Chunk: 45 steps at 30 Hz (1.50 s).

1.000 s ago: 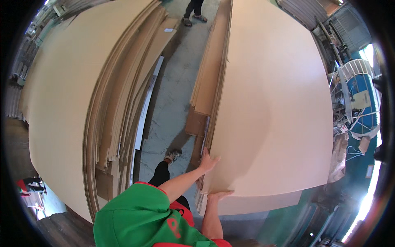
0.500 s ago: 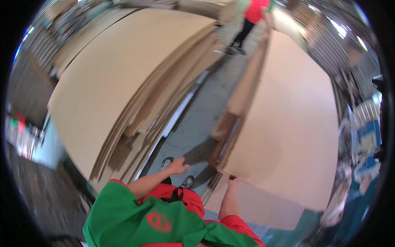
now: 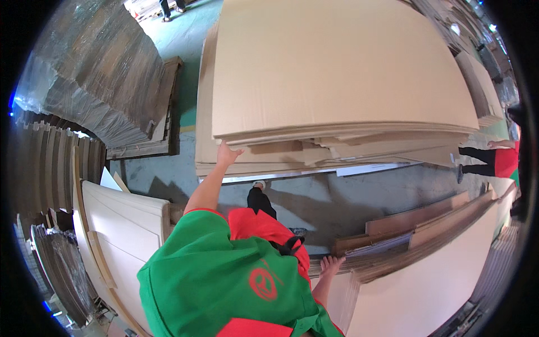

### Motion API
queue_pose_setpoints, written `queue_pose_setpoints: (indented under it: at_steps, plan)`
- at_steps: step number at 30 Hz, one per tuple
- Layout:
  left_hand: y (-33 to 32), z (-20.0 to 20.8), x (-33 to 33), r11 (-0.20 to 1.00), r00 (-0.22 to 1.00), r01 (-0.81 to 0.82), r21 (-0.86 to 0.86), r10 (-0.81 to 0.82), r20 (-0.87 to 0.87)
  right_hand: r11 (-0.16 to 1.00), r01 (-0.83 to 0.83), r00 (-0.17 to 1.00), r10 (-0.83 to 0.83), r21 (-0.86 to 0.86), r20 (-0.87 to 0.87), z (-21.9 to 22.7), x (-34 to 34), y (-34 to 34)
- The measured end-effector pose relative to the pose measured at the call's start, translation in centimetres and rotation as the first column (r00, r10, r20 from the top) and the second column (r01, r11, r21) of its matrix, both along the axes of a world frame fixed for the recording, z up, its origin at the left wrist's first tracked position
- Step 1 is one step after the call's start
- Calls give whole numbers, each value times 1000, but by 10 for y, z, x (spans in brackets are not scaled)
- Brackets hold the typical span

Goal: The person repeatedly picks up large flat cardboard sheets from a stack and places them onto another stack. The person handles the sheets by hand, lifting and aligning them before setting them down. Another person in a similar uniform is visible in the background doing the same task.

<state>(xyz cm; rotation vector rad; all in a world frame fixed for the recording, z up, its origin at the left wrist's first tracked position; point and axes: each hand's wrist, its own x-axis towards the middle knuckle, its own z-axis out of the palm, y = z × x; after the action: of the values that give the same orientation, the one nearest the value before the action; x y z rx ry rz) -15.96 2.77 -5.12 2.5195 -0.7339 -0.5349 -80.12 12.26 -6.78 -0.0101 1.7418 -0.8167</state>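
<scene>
A tall stack of brown cardboard sheets (image 3: 342, 62) lies in front of me, its near edges uneven and partly sagging. My left hand (image 3: 228, 154) is at the stack's near left corner, touching or almost touching the edge, with the thumb stretched out to the right. No sheet shows clearly gripped in it. Low on the right, my right hand (image 3: 331, 265) has its fingers spread and holds nothing. It hovers at the edge of a second stack of pale cardboard sheets (image 3: 415, 292).
Plastic-wrapped stacked cardboard (image 3: 106, 73) stands on a pallet (image 3: 143, 150) at the far left. White panels (image 3: 120, 224) lean at the near left. A co-worker in red and dark trousers (image 3: 477, 161) stands at the right, beyond the grey floor aisle (image 3: 303, 196). Another person's legs (image 3: 165, 10) show far off.
My view has swung left to face the tall stack. The right hand has come off the pale sheet's corner. My left hand has moved from over the aisle to the tall stack's corner.
</scene>
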Motion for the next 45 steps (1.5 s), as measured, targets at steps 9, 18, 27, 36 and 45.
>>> queue_pose_setpoints:
  at_steps: [9, 18, 27, 36, 45]
  plan:
    - [-39, -8, 106, 969, 992, 33, 246, -1, -128, 761, -648, 756, 647, 23, -97, 60, 220, -93]
    - [-35, -19, 164, 970, 940, -205, 128, 232, -251, 618, -760, 615, 784, 199, -86, 53, 244, -117]
    - [-34, -29, 179, 943, 790, -326, 72, 314, -527, 630, -767, 622, 777, 122, -101, 39, 261, -116]
    - [-37, -16, 172, 942, 853, -336, 12, 309, -420, 700, -714, 680, 699, 17, -221, 43, 221, -57]
    - [10, 22, -39, 972, 549, -223, -76, 61, -833, 930, -360, 933, 360, -72, -23, -13, 139, 44]
